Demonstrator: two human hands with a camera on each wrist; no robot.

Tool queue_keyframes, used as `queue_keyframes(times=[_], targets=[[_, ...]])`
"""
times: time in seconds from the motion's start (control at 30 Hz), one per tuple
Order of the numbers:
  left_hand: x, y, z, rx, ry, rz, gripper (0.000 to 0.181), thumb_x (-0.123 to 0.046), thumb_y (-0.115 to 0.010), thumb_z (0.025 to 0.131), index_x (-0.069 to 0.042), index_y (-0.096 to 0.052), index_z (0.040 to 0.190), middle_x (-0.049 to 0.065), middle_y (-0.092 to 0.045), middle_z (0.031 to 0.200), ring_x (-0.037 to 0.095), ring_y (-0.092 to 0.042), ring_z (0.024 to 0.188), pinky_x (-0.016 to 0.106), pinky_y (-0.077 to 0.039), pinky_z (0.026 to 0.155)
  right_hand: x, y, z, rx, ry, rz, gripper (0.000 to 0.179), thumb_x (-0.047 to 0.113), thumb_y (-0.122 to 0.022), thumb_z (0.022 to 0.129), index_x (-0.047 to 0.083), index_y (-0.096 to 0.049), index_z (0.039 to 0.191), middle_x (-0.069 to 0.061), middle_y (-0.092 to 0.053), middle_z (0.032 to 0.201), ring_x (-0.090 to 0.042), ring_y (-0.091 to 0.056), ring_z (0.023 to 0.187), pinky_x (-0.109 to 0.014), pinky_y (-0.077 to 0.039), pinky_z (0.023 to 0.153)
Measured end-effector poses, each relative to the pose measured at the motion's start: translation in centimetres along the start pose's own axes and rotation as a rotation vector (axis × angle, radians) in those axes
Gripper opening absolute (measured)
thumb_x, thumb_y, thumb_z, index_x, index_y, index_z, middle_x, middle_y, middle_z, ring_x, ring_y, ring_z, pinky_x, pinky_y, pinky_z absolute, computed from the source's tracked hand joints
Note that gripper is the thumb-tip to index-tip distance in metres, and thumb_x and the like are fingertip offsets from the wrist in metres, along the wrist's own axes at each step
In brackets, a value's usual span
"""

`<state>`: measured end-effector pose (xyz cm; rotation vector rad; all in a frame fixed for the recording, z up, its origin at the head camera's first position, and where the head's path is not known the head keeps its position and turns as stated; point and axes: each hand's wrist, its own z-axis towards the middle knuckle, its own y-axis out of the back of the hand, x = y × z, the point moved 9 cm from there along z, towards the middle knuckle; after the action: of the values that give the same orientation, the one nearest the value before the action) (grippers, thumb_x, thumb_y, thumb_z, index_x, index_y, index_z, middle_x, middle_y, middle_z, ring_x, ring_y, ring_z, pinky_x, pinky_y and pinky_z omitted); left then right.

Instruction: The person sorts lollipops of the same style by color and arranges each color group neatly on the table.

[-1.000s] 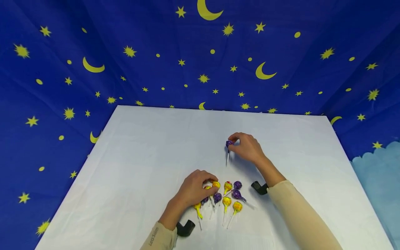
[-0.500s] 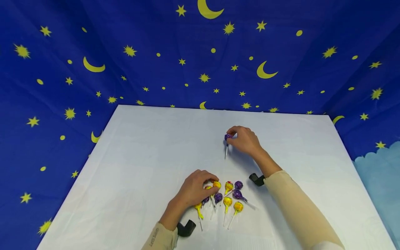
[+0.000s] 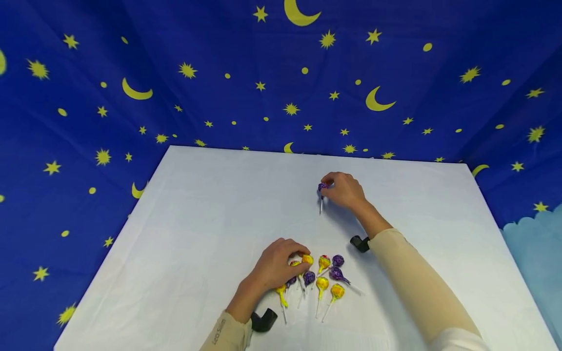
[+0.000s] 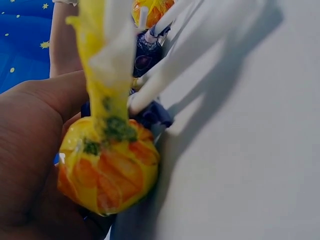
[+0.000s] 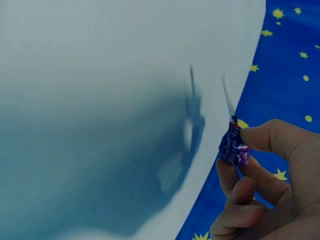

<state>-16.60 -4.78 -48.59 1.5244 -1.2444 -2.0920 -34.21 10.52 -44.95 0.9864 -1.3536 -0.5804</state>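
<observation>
My right hand pinches a purple-wrapped lollipop by its head, above the far part of the white table. Its white stick points back toward me in the head view. Nearer, my left hand rests at the left of a lollipop group, its thumb and forefinger curled round the head of a yellow lollipop. Another yellow lollipop lies close by that palm in the left wrist view, with a purple one behind it. The left hand partly hides several lollipops.
Right of the left hand lie more lollipops, among them a purple one and a yellow one. Black wrist mounts sit at both sleeves. Blue star-patterned cloth hangs behind the white table.
My right hand has moved farther across the table, away from me, carrying the purple lollipop. The left hand has stayed in place by the group.
</observation>
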Motion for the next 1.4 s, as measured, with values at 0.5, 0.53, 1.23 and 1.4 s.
queue_keyframes(times=[0.5,0.53,1.23,1.4], targets=[[-0.2,-0.1,0.1,-0.002,-0.004,0.0,0.027,-0.04,-0.068,0.089,-0.025,-0.07,0.111,-0.014,-0.063,0.101,0.006,-0.053,0.089,0.03,-0.044,0.079,-1.1,-0.6,1.9,0.025,-0.04,-0.04,0.034,0.025,-0.066,0.086,0.008,-0.067,0.116,-0.008,-0.065,0.101,-0.026,-0.057,0.093,-0.045,-0.044,0.079],[-0.2,-0.1,0.1,-0.003,-0.003,0.002,0.027,-0.04,-0.068,0.089,-0.025,-0.07,0.111,-0.014,-0.063,0.101,0.006,-0.053,0.088,0.03,-0.044,0.079,-1.1,-0.7,2.0,0.025,-0.042,-0.039,0.034,0.025,-0.066,0.086,0.008,-0.067,0.116,-0.008,-0.065,0.101,-0.026,-0.057,0.092,-0.045,-0.044,0.08],[0.1,0.4,0.1,-0.014,0.028,0.008,0.027,-0.042,-0.068,0.088,-0.026,-0.069,0.11,-0.014,-0.062,0.098,0.006,-0.051,0.086,0.029,-0.044,0.078,-0.9,-1.4,2.8,0.02,-0.031,-0.017,0.035,0.025,-0.065,0.088,0.011,-0.066,0.12,-0.008,-0.066,0.106,-0.029,-0.057,0.101,-0.049,-0.043,0.085],[0.2,0.1,0.1,0.002,0.04,0.01,0.028,-0.044,-0.067,0.088,-0.027,-0.069,0.11,-0.015,-0.062,0.098,0.006,-0.051,0.087,0.029,-0.043,0.079,-1.2,-1.5,2.6,0.016,-0.037,-0.012,0.034,0.025,-0.064,0.088,0.012,-0.065,0.12,-0.008,-0.066,0.106,-0.028,-0.058,0.1,-0.049,-0.044,0.084]])
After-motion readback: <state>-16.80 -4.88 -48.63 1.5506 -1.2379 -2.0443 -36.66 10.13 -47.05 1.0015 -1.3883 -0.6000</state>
